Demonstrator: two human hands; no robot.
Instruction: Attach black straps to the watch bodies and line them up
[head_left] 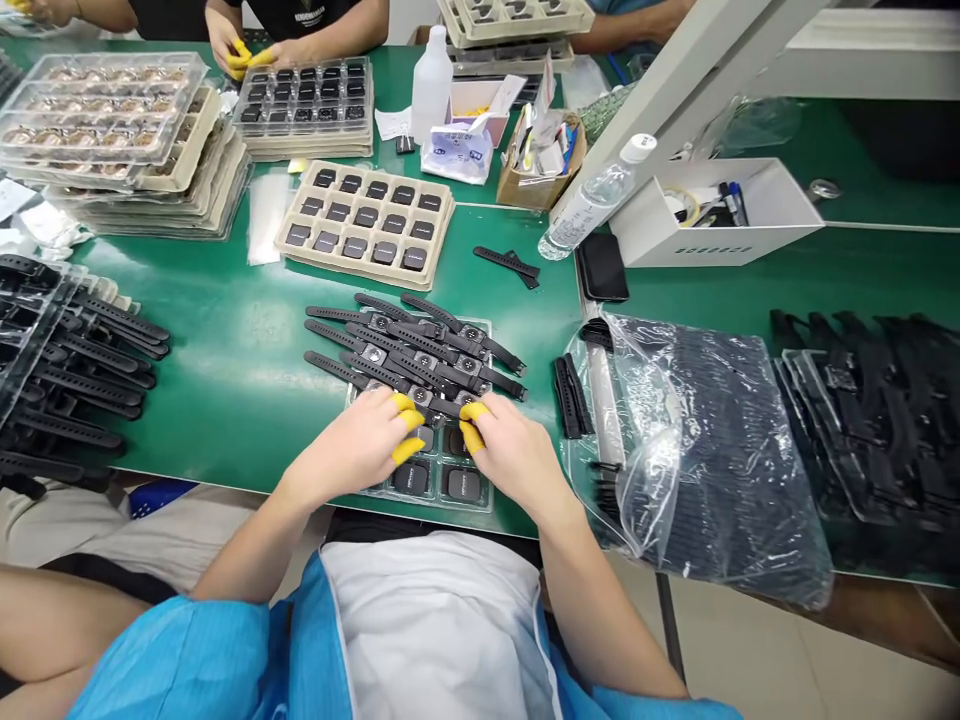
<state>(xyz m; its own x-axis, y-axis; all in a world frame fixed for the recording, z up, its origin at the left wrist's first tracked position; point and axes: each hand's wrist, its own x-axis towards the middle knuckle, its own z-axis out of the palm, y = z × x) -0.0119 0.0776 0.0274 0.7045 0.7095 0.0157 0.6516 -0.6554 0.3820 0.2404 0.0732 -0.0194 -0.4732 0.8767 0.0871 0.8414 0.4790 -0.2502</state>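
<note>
My left hand (pixel 371 435) and my right hand (pixel 514 445) both have yellow finger covers on their fingertips. They meet over a clear plastic tray (pixel 439 497) in front of me. Between them lies a black smartwatch (pixel 448 408), with my right thumb and finger pinched on its right side and my left fingers curled at its left. My fingertips partly hide it. Several black smartwatches (pixel 424 362) with straps fitted lie face down across the tray's far part. Nearer me, square black watch bodies (pixel 411 478) without straps sit in the tray's pockets.
Beyond is a beige tray (pixel 439 270) of watch bodies. Loose straps (pixel 507 262) lie near a water bottle (pixel 592 200) and phone (pixel 602 267). At right is a plastic bag of straps (pixel 720 450); strapped watches (pixel 82 370) are stacked left. A co-worker's hands (pixel 244 55) work opposite.
</note>
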